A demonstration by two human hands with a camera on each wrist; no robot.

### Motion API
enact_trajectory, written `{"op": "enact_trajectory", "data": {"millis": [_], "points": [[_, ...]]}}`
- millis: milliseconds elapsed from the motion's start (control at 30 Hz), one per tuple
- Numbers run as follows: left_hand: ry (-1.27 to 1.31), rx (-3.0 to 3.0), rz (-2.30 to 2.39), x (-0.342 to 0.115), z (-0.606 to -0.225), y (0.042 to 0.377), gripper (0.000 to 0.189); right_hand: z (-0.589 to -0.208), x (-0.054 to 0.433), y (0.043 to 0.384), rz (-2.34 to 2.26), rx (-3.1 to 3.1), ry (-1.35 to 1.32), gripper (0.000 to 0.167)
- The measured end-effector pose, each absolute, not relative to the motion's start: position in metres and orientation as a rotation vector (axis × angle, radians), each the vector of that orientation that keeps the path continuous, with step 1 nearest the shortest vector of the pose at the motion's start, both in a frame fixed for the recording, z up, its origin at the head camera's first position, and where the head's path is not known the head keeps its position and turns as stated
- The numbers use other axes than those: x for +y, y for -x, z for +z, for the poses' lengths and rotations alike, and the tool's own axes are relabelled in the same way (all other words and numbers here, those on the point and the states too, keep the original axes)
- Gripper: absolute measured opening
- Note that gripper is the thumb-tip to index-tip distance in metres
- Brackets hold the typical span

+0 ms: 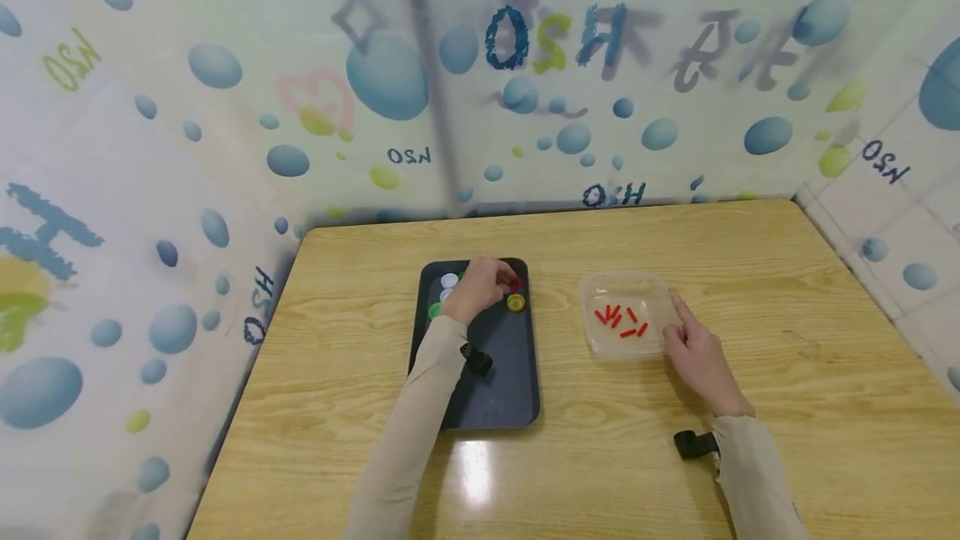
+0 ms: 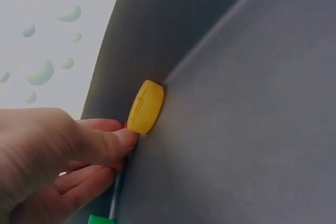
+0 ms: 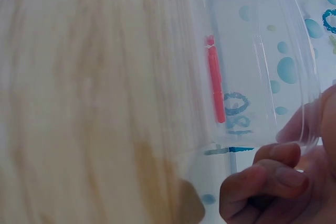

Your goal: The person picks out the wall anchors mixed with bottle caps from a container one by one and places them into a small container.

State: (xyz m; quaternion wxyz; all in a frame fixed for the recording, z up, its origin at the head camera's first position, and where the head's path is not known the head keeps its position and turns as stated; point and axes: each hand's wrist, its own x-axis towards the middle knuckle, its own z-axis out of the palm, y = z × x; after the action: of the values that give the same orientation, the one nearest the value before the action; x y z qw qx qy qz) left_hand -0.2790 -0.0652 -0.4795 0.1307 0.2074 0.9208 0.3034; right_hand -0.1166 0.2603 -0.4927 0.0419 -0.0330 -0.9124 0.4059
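Observation:
My left hand (image 1: 480, 286) reaches over the far end of a dark tray (image 1: 495, 390). Its thumb and fingertips pinch a small red stick (image 1: 516, 282), mostly hidden by the fingers. A yellow bottle cap (image 1: 515, 302) lies right by those fingertips, against the tray's right side; in the left wrist view the yellow cap (image 2: 147, 107) appears edge-on beside the thumb. My right hand (image 1: 701, 357) grips the right rim of a clear plastic container (image 1: 600, 344) between thumb and fingers. Several red sticks (image 1: 628, 332) lie scattered inside it.
White caps (image 1: 449, 281) and a green cap (image 1: 434, 310) sit along the tray's left side, partly covered by the left hand and arm. The wooden table (image 1: 600, 457) meets patterned walls (image 1: 480, 165) at the back and sides.

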Motion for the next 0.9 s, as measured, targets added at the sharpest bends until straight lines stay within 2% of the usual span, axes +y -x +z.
{"op": "enact_trajectory", "data": {"millis": [367, 900], "points": [[-0.563, 2.651, 0.862, -0.0629, -0.4774, 0.2775, 0.030, -0.4938, 0.2603, 0.1181, 1.217, -2.790, 0.114, 0.058], [-0.566, 2.678, 0.814, -0.0609, -0.4795, 0.2752, 0.026, -0.4989, 0.2615, 0.1174, 1.213, -2.766, 0.089, 0.058]]}}
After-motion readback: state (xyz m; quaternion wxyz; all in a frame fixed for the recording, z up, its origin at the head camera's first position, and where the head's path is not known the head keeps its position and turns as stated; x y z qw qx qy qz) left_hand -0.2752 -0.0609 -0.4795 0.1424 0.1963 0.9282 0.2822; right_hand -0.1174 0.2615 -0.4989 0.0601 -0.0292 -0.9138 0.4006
